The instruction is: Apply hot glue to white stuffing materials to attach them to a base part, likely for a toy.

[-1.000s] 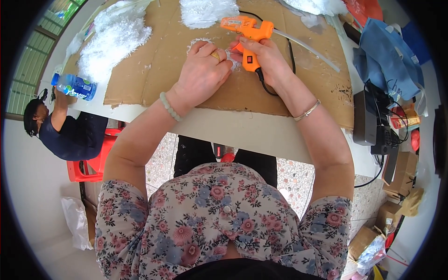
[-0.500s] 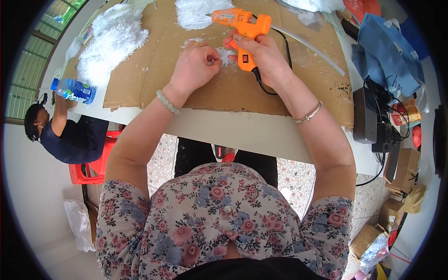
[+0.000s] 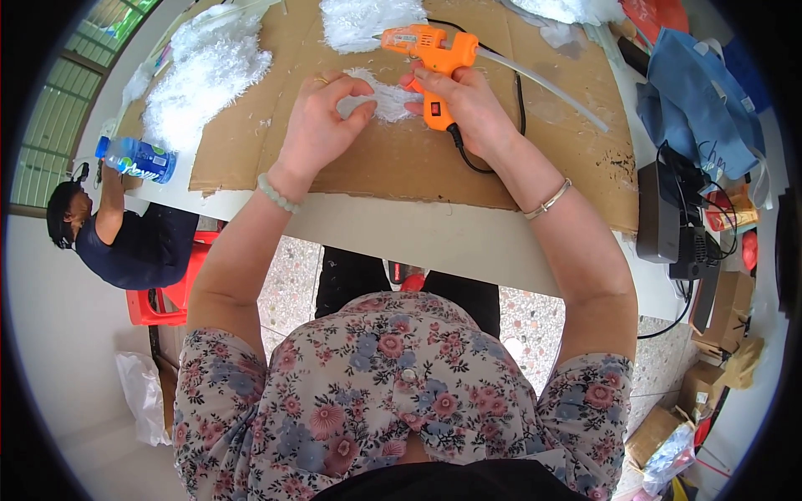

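An orange hot glue gun (image 3: 439, 63) is gripped in my right hand (image 3: 469, 104), its nozzle pointing left and a translucent glue stick trailing from its back. Its black cord loops behind my wrist. My left hand (image 3: 322, 121) curves beside a small piece of white shaggy material (image 3: 388, 98), thumb and index tips apart; its other fingers are partly hidden. The white piece lies between both hands, close to the right fingertips. Under everything spreads a brown cardboard sheet (image 3: 401, 171).
White fluffy bundles lie at the left (image 3: 205, 79) and at the top centre (image 3: 368, 21). A blue-labelled water bottle (image 3: 138, 159) stands near the left table edge, by a seated person (image 3: 125, 238). On the right are a blue bag (image 3: 697, 100) and a dark box with cables (image 3: 658, 209).
My left hand has shifted left, and its thumb and index have spread from a near pinch, uncovering more of the white piece. The glue gun has dipped slightly.
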`<state>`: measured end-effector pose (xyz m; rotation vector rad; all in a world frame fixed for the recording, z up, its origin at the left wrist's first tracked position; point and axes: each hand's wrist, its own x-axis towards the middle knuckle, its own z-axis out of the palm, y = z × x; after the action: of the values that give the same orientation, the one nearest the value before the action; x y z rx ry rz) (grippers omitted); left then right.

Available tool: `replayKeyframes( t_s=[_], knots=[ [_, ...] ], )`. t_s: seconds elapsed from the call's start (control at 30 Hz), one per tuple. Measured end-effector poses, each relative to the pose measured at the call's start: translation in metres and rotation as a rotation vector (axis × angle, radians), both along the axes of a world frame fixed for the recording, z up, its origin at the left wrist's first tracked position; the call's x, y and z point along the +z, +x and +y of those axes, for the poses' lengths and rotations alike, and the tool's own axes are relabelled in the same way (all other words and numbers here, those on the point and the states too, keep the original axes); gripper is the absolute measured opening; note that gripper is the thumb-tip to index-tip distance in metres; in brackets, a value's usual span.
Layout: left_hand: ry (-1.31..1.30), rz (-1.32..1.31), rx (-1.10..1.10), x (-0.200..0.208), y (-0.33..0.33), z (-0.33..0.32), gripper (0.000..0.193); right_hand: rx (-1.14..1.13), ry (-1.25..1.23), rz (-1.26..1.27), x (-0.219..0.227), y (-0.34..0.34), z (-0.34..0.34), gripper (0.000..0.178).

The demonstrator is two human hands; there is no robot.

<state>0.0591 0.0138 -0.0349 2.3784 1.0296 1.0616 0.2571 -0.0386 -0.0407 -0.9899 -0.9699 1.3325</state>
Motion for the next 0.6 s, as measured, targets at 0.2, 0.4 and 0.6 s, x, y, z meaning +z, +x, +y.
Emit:
replayKeyframes(
  t_s=[0.2,0.4,0.6],
  knots=[
    [0.516,0.325,-0.056,-0.004,0.005,-0.01,0.016,-0.018,0.007,0.026,0.0,0.0,0.001,0.034],
    [0.563,0.383,-0.1,-0.01,0.011,-0.001,0.01,0.0,0.021,0.023,-0.002,0.0,0.003,0.033],
    [0.218,0.216,-0.12,-0.012,0.016,0.012,0.006,-0.037,0.004,0.006,0.009,-0.002,-0.005,0.03]
  ],
)
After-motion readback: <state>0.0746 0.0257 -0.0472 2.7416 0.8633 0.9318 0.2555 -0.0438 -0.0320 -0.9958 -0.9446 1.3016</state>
